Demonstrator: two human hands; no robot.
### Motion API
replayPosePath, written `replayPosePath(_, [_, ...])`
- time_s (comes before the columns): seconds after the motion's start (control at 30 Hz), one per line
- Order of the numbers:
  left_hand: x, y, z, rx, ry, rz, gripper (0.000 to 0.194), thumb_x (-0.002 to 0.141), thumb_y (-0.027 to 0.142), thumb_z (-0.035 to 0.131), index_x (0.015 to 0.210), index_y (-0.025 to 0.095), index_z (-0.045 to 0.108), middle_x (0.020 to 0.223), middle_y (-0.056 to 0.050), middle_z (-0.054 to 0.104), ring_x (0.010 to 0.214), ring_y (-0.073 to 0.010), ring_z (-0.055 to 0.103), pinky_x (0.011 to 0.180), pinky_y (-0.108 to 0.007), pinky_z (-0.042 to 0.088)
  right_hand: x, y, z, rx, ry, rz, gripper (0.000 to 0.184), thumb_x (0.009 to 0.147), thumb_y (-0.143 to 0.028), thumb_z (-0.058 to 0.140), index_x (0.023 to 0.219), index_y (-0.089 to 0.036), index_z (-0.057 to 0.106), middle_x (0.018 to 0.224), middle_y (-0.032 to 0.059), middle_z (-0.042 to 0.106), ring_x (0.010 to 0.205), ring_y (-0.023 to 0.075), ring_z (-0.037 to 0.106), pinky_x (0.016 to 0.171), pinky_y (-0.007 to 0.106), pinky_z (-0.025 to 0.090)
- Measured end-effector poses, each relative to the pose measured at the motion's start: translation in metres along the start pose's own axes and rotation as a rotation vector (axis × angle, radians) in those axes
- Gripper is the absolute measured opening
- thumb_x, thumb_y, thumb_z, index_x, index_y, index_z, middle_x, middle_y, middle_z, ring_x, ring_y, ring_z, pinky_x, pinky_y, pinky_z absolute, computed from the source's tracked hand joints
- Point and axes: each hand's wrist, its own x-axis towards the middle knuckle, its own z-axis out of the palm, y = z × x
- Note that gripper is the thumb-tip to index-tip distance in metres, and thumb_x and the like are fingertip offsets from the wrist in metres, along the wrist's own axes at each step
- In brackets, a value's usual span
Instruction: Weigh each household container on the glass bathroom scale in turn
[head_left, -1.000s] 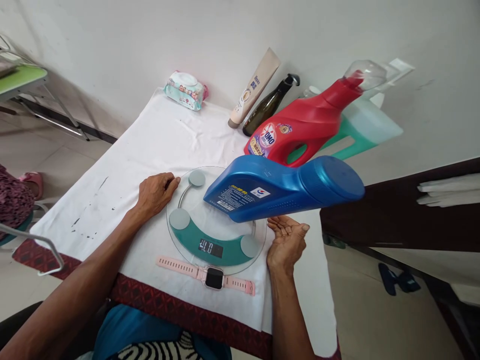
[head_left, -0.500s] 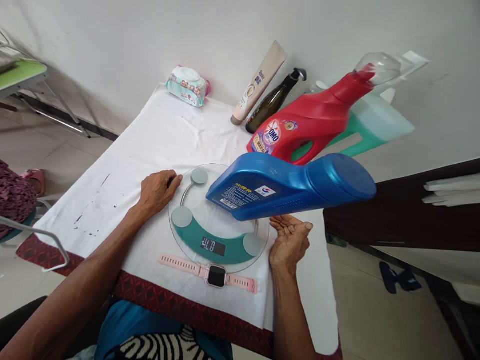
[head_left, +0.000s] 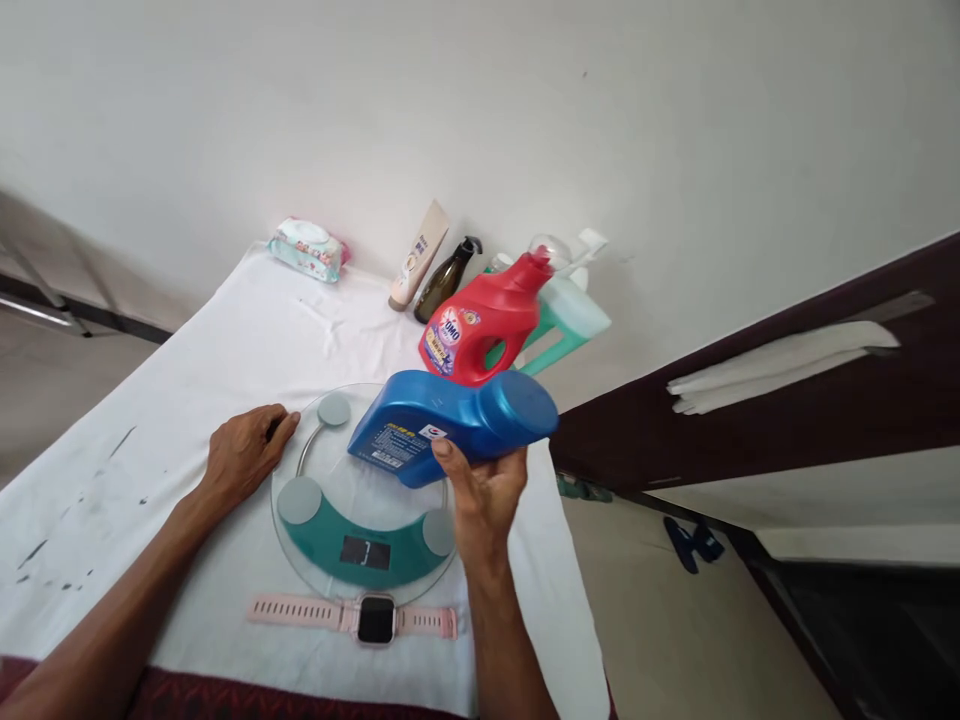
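Observation:
A round glass bathroom scale [head_left: 322,535] lies on the white cloth, its green band and small dark display facing me. On it stands a blue plastic bottle [head_left: 427,410] with a wide blue cap, its label side towards me. My right hand [head_left: 484,495] grips the bottle near its neck, thumb on the near face and fingers behind. My left hand [head_left: 247,450] rests on the cloth, fingers curled in and thumb at the scale's left rim; nothing shows in it. Just below the scale lies a pink smartwatch [head_left: 375,620] with its strap spread flat.
Behind the scale stand a red OMO detergent jug [head_left: 480,325], a dark pump bottle [head_left: 446,282], a beige tube [head_left: 420,255] and a green jug [head_left: 570,320]. A wipes pack [head_left: 307,248] sits at the back left. Blue slippers [head_left: 694,543] lie on the floor at right.
My right hand has gone from lying open beside the bottle to gripping it near the neck. The display reads differently. The view has tilted up and turned right; my left hand stays by the scale.

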Motion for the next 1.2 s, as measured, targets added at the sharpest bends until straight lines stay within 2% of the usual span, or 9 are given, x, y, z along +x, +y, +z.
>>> replayPosePath(0.13, [0.000,0.000,-0.001,0.000,-0.016,0.005,0.041,0.102,0.050,0.039,0.075,0.023,0.054,0.070,-0.003,0.063,0.071,-0.0222,0.061,0.063,-0.030,0.030,0.001,-0.002,0.013,0.009,0.047,0.020,0.079,0.072,-0.042,0.092,0.141,-0.023,0.059,0.128,0.0094,0.072,0.107,0.0245,0.072,0.100,0.044,0.059])
replayPosePath(0.27, [0.000,0.000,-0.001,0.001,-0.017,0.007,0.042,0.102,0.050,0.038,0.073,0.023,0.051,0.068,-0.003,0.062,0.070,-0.0219,0.061,0.063,-0.029,0.030,0.004,-0.001,0.006,0.025,0.052,0.021,0.076,0.071,-0.040,0.092,0.139,-0.023,0.062,0.123,0.0083,0.074,0.106,0.0251,0.072,0.099,0.046,0.060])
replayPosePath(0.43, [-0.001,-0.001,0.000,-0.004,-0.006,0.013,0.043,0.101,0.052,0.037,0.073,0.024,0.053,0.067,-0.003,0.062,0.069,-0.0222,0.060,0.063,-0.030,0.031,0.029,-0.006,-0.023,-0.054,0.334,-0.123,0.068,0.074,-0.043,0.089,0.134,-0.020,0.065,0.119,0.0076,0.075,0.106,0.0258,0.073,0.103,0.050,0.058])
replayPosePath(0.53, [-0.001,-0.002,0.001,0.005,-0.006,-0.001,0.043,0.101,0.052,0.037,0.073,0.024,0.053,0.069,-0.003,0.064,0.071,-0.0230,0.062,0.063,-0.030,0.031,0.054,-0.003,-0.047,-0.142,0.467,-0.229,0.078,0.071,-0.044,0.091,0.140,-0.021,0.061,0.129,0.0089,0.072,0.114,0.0279,0.071,0.107,0.052,0.056])
replayPosePath(0.63, [-0.002,-0.001,0.001,0.012,-0.010,-0.014,0.043,0.101,0.053,0.037,0.074,0.024,0.053,0.071,-0.004,0.065,0.073,-0.0237,0.063,0.063,-0.030,0.032,0.078,0.012,-0.066,-0.214,0.507,-0.236,0.085,0.068,-0.046,0.093,0.141,-0.020,0.059,0.131,0.0119,0.070,0.113,0.0298,0.071,0.103,0.055,0.057])
replayPosePath(0.83, [-0.001,0.002,0.001,0.007,-0.004,-0.015,0.042,0.102,0.051,0.038,0.074,0.024,0.055,0.070,-0.003,0.066,0.075,-0.0231,0.065,0.063,-0.029,0.032,0.103,0.056,-0.085,-0.314,0.557,-0.166,0.079,0.066,-0.056,0.091,0.129,-0.018,0.062,0.121,0.0122,0.072,0.105,0.0306,0.071,0.100,0.058,0.057])
replayPosePath(0.97, [-0.001,0.002,0.002,0.003,0.008,-0.017,0.042,0.101,0.050,0.039,0.075,0.024,0.056,0.073,-0.004,0.069,0.075,-0.0232,0.065,0.064,-0.029,0.033,0.106,0.065,-0.091,-0.291,0.545,-0.121,0.081,0.066,-0.059,0.091,0.128,-0.019,0.059,0.117,0.0108,0.072,0.104,0.0308,0.071,0.099,0.057,0.058])
replayPosePath(1.07, [-0.003,0.001,0.005,-0.007,0.023,0.009,0.039,0.102,0.046,0.039,0.077,0.024,0.058,0.079,-0.005,0.072,0.080,-0.0239,0.067,0.066,-0.030,0.034,0.097,0.056,-0.092,-0.309,0.530,-0.096,0.086,0.063,-0.065,0.090,0.128,-0.019,0.057,0.123,0.0148,0.068,0.111,0.0354,0.070,0.105,0.063,0.054])
replayPosePath(1.2, [-0.005,-0.001,0.008,-0.047,0.023,0.031,0.036,0.105,0.042,0.039,0.079,0.024,0.056,0.085,-0.004,0.073,0.082,-0.0234,0.068,0.069,-0.031,0.035,0.070,0.024,-0.083,-0.431,0.654,-0.292,0.087,0.072,-0.065,0.085,0.141,-0.029,0.048,0.152,0.0208,0.049,0.143,0.0447,0.050,0.114,0.071,0.047])
